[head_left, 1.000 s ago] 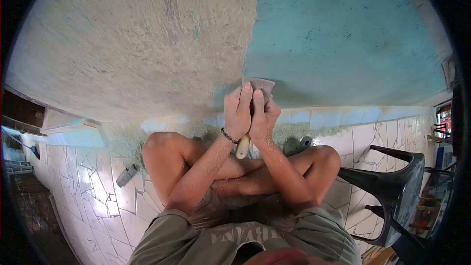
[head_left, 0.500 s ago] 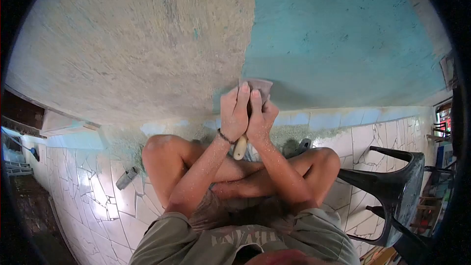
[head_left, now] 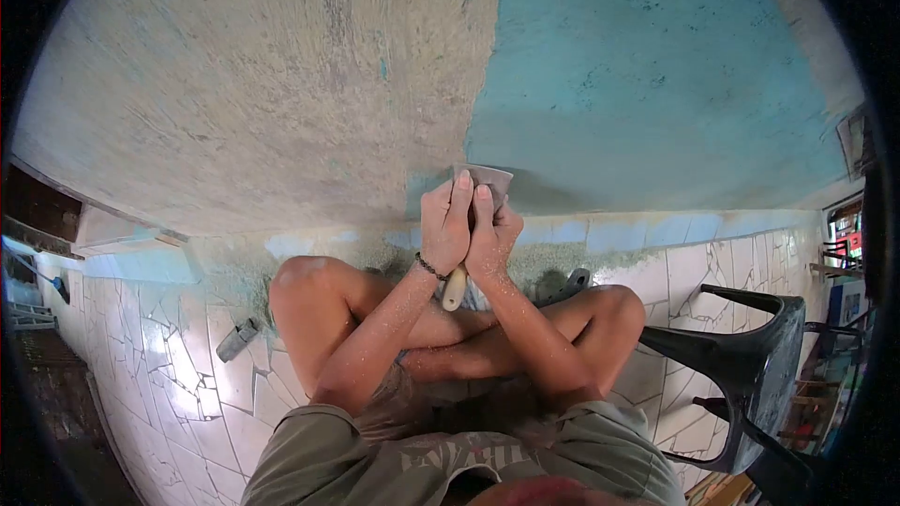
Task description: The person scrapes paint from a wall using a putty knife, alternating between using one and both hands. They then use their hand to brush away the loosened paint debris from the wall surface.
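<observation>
A putty knife (head_left: 488, 176) is held in both of my hands, its broad blade against the wall near the edge of the turquoise paint (head_left: 647, 84). Its pale handle (head_left: 454, 289) sticks out below my wrists. My left hand (head_left: 444, 227) wraps the tool from the left, thumb stretched up along the blade. From the right, my right hand (head_left: 494, 236) closes around it, with its thumb beside the left one. Both hands and forearms are dusted with pale powder. Left of the blade, the wall (head_left: 262, 84) is scraped to a rough beige surface.
My crossed legs (head_left: 450, 328) rest on the cracked-tile floor (head_left: 169, 384). A black metal stool (head_left: 764, 365) stands at the right. A small grey block-like object (head_left: 237, 340) lies left of my knee, and a dark grey piece with holes (head_left: 577, 280) lies near my right knee.
Both hands and the putty knife have moved slightly down and to the left along the wall. The view has shifted a little; my grip looks the same.
</observation>
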Demonstrator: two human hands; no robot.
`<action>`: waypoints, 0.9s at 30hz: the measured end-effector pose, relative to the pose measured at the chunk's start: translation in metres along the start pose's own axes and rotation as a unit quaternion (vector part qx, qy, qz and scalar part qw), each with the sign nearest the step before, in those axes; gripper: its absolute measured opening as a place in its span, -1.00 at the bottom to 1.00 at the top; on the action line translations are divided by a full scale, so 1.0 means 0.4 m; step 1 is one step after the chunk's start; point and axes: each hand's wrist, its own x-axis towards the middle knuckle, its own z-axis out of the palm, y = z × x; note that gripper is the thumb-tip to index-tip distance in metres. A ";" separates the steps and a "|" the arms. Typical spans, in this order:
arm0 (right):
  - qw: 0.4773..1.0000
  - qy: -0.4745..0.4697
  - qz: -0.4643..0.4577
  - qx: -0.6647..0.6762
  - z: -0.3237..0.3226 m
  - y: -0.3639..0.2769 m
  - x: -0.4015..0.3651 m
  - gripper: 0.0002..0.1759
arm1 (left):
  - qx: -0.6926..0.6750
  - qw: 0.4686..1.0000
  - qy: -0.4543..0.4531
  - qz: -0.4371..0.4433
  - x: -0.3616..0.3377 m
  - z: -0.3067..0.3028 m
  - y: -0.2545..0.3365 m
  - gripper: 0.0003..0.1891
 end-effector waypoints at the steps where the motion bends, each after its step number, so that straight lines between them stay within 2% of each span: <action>1: 1.000 -0.002 -0.013 0.000 0.001 -0.009 0.010 -0.59 | 0.005 1.000 0.001 0.007 0.011 0.000 -0.001 -0.51; 5: 0.999 -0.016 0.033 -0.017 -0.018 -0.006 -0.004 -0.59 | -0.009 1.000 0.006 -0.015 -0.016 0.005 -0.008 -0.50; 8: 0.999 0.032 0.008 0.025 0.018 -0.032 -0.004 -0.55 | -0.010 1.000 0.002 0.005 0.000 0.005 0.021 -0.50; 11: 0.999 0.001 -0.016 0.030 0.012 -0.059 0.027 -0.55 | -0.006 1.000 0.001 0.002 0.023 0.007 0.049 -0.50; 14: 1.000 0.007 0.005 -0.023 -0.012 -0.030 0.009 -0.56 | 0.002 1.000 0.007 0.003 -0.001 0.011 0.002 -0.50; 18: 1.000 0.026 0.001 0.000 0.001 -0.023 0.000 -0.57 | 0.010 1.000 0.004 0.006 -0.001 0.010 0.007 -0.50; 21: 0.999 0.001 0.030 0.046 0.003 -0.034 0.002 -0.57 | -0.003 1.000 -0.013 -0.017 0.006 -0.001 0.036 -0.50; 24: 0.999 0.002 0.045 -0.010 -0.003 -0.003 -0.020 -0.58 | 0.024 1.000 0.003 -0.017 -0.016 -0.005 -0.010 -0.49; 27: 0.998 0.044 0.008 0.032 0.020 -0.005 -0.020 -0.53 | -0.012 1.000 0.005 -0.020 -0.014 -0.002 -0.018 -0.48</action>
